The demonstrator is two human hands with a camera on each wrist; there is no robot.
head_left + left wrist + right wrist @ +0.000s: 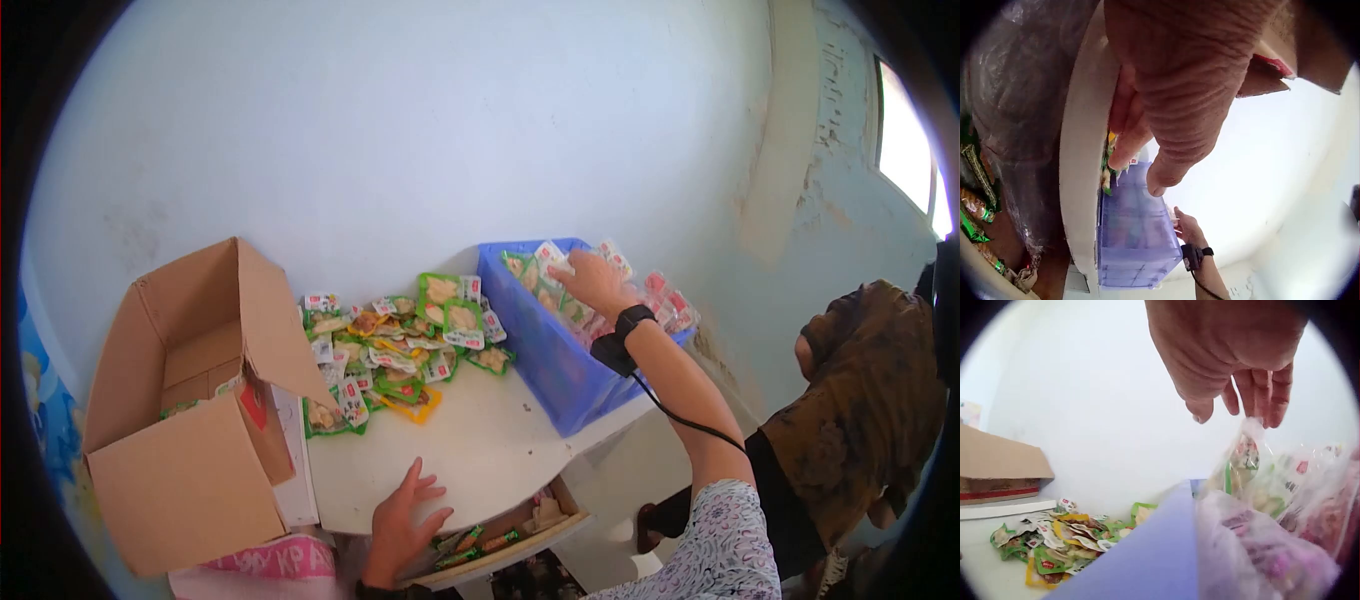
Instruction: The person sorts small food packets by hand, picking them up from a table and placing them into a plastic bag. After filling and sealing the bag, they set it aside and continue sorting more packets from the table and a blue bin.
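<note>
My right hand (pixel 600 285) is over the blue plastic basket (pixel 545 375), which is full of food packets. Seen from the right wrist, the thumb stands apart from the other fingers (pixel 1263 403), whose tips are right at the top of a clear packet (pixel 1247 453). Low in front of the white table (pixel 450 450), my left hand (pixel 405 520) is held with spread fingers and nothing in it. Beyond it on the tabletop lies a heap of green and yellow snack packets (pixel 400 350), partly hidden by the left fingers in the left wrist view.
At the left stands an open cardboard box (pixel 190 430) with flaps out and some packets inside. Under the table's front edge, a pulled-out drawer (pixel 500 550) holds more packets. To the right is another person in a dark patterned top (pixel 860 380). A wall runs behind the table.
</note>
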